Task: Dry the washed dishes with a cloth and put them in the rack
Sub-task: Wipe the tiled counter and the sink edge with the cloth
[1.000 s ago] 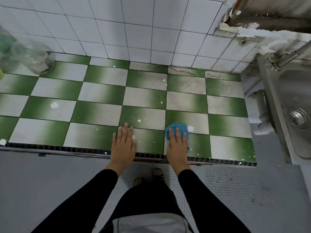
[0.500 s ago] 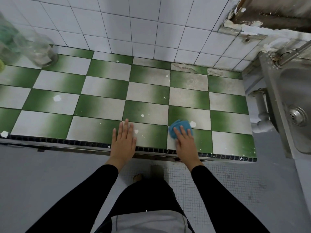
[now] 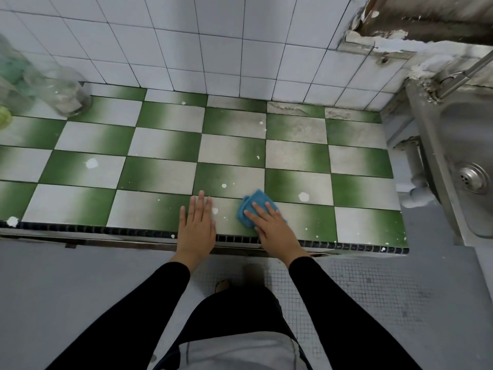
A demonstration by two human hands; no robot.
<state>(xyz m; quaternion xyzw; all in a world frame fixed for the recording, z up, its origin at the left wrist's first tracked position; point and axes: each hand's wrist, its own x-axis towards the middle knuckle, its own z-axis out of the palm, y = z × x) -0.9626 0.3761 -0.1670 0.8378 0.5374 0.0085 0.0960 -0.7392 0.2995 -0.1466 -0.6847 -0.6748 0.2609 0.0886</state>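
The person is standing in front of a worktop point(image 3: 160, 169) that is covered with green and white tiles. The left hand point(image 3: 197, 227) is lying flat on the near edge of the worktop, palm down and fingers straight and close together; its grip is fully open and is holding nothing. Just to the right of it, the right hand point(image 3: 272, 228) is pressing down on a crumpled blue cloth point(image 3: 257, 196). Its fingers are stretched over the cloth and are not curling around it, so this grip is open too. The cloth is lying on the worktop near the front edge, partly under the fingers and sticking out on the far side of them. Both arms are wearing black sleeves point(image 3: 333, 303). At the far left, blurred glass jars point(image 3: 64, 94) are standing against the white tiled wall point(image 3: 213, 49). On the right, a steel sink point(image 3: 432, 145) with a round drain point(image 3: 473, 178) is standing beside the worktop.
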